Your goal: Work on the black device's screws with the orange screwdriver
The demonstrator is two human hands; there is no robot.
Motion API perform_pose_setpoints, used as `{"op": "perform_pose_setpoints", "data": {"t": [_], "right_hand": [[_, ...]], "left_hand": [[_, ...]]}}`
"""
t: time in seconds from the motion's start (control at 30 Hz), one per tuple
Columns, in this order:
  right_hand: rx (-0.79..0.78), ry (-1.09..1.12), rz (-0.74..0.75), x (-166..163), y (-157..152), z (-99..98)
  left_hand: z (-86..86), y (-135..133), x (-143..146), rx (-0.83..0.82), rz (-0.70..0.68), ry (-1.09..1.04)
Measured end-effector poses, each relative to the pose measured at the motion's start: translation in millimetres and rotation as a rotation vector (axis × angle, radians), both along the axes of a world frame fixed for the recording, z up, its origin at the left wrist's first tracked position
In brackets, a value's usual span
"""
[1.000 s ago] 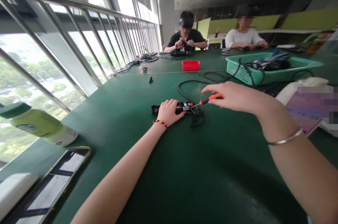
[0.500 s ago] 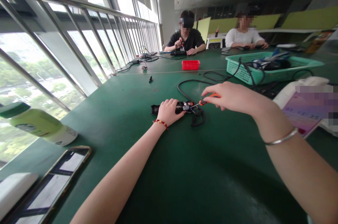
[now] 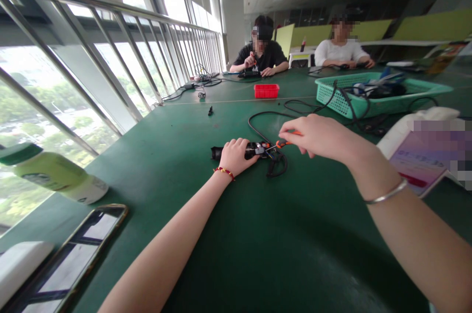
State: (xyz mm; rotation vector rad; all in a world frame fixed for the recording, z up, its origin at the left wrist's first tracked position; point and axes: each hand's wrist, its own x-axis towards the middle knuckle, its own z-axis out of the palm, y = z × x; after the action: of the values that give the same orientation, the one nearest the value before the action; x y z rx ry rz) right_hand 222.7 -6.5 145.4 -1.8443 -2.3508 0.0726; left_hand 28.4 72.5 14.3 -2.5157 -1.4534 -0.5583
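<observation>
My left hand (image 3: 236,155) is wrapped over a black cylindrical device (image 3: 217,153) that lies on the green table (image 3: 228,234). At its right end the inside is exposed, with metal, orange parts and thin wires showing. A screwdriver (image 3: 283,143) with an orange and black handle is pinched in my right hand (image 3: 306,138); its shaft points left and its tip is at the exposed end, though the exact contact is too small to see. A black cable (image 3: 278,172) loops beside that end and runs back across the table.
A red bin (image 3: 266,91) and a small black piece (image 3: 210,111) lie farther back. Right of them is a teal basket (image 3: 332,99) of cables and parts. A bottle (image 3: 59,175) and a phone (image 3: 81,249) are at left. Two people sit across the table.
My right hand and the screwdriver have shifted slightly to the left, and the wrist has turned a little. My left hand and the device have stayed in place.
</observation>
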Motion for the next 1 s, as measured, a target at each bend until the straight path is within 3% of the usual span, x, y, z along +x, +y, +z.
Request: {"op": "perform_pose_setpoints", "data": {"t": [0.27,0.5,0.87,1.0], "right_hand": [[0.131,-0.019,0.089,7,5,-2.4],[0.152,0.000,-0.078,-8,5,-5.4],[0.091,0.034,0.066,17,13,-3.9],[0.053,0.075,0.029,17,16,-4.4]], "left_hand": [[-0.4,1,0,0.008,-0.002,-0.003],[0.9,0,0,-0.002,0.003,0.003],[1.1,-1,-1,0.006,-0.001,0.003],[0.6,-1,-1,0.005,0.004,0.003]]}}
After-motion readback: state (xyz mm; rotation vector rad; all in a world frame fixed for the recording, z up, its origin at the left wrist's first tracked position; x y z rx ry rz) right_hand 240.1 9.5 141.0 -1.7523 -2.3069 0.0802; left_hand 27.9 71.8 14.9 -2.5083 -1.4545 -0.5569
